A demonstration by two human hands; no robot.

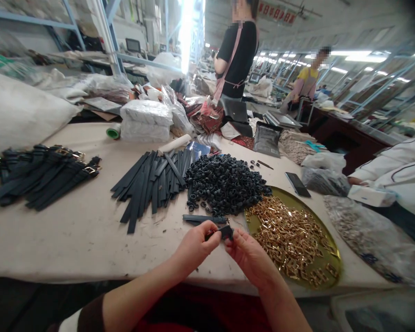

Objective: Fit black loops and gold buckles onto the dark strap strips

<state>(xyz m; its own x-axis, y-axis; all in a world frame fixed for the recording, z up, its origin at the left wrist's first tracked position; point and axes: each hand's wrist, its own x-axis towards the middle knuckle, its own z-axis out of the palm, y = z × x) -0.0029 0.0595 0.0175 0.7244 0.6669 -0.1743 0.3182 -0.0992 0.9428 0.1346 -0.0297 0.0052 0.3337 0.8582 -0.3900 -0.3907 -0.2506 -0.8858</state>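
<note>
Between my two hands, close to the table's near side, is a short dark leather strap (225,232). My left hand (198,244) pinches its left end, and the fingers of my right hand (249,256) close on its right end. Just beyond them lies a folded dark strap (202,218). A heap of small black leather loops (224,182) rises behind that. To the right, gold buckles (290,235) are spread over a round gold tray (332,246). Flat dark straps (147,180) fan out left of the loops.
Straps fitted with gold buckles (51,173) lie at the far left of the table (72,240). A phone (298,184) and a plastic bag of pieces (359,230) are on the right. Wrapped white packs (147,120) stand behind. Two people (240,60) are farther back; a white sleeve (394,157) shows at right.
</note>
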